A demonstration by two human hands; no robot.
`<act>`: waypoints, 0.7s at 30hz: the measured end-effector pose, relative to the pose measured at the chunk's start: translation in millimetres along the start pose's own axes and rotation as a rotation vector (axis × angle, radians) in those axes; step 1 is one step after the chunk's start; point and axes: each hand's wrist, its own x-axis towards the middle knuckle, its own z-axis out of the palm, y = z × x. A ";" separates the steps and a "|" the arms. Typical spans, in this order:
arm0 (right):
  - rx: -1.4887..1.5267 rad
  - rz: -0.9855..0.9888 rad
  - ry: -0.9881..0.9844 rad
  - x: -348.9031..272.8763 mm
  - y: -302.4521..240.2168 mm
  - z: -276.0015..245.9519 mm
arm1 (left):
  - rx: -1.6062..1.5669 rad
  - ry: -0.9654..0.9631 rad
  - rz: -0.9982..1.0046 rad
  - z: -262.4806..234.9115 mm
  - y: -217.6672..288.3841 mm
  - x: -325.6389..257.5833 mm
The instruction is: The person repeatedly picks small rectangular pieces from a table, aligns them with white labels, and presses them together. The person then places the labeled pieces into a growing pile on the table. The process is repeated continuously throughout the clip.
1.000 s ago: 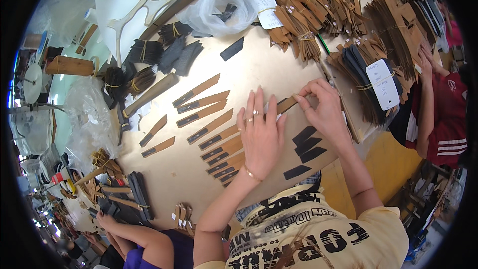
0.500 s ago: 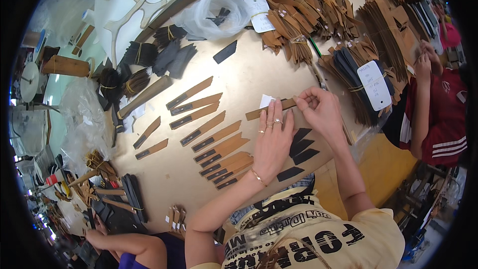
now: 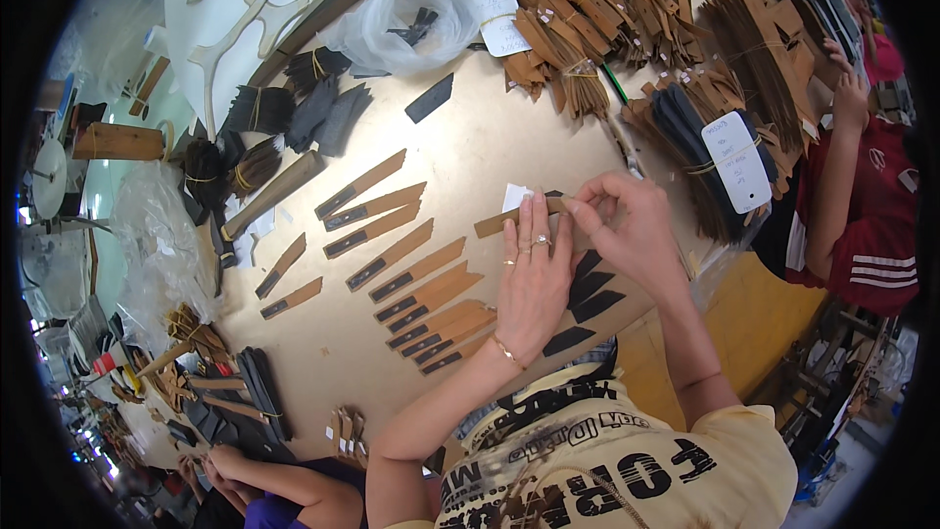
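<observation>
On table (image 3: pixel 509 127) many brown strips (image 3: pixel 392 255) lie finished; left hand (image 3: pixel 534 279) flat and right hand (image 3: pixel 627 230) pinching hold one strip (image 3: pixel 494 224), bundles (image 3: pixel 587 10) remaining.

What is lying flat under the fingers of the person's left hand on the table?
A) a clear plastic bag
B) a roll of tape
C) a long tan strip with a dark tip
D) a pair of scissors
C: the left hand presses flat on a tan strip on the table, while the right hand pinches the strip's dark end.
</observation>
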 end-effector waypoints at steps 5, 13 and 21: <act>-0.066 0.154 -0.028 8.8 11.4 2.9 | 0.003 0.000 0.007 1.4 -0.8 -0.3; -0.020 0.123 -0.013 5.9 17.4 4.9 | 0.031 -0.018 0.013 1.4 -0.6 -1.0; -0.069 0.058 0.005 4.0 17.8 7.9 | -0.039 -0.005 -0.028 -1.0 0.7 1.0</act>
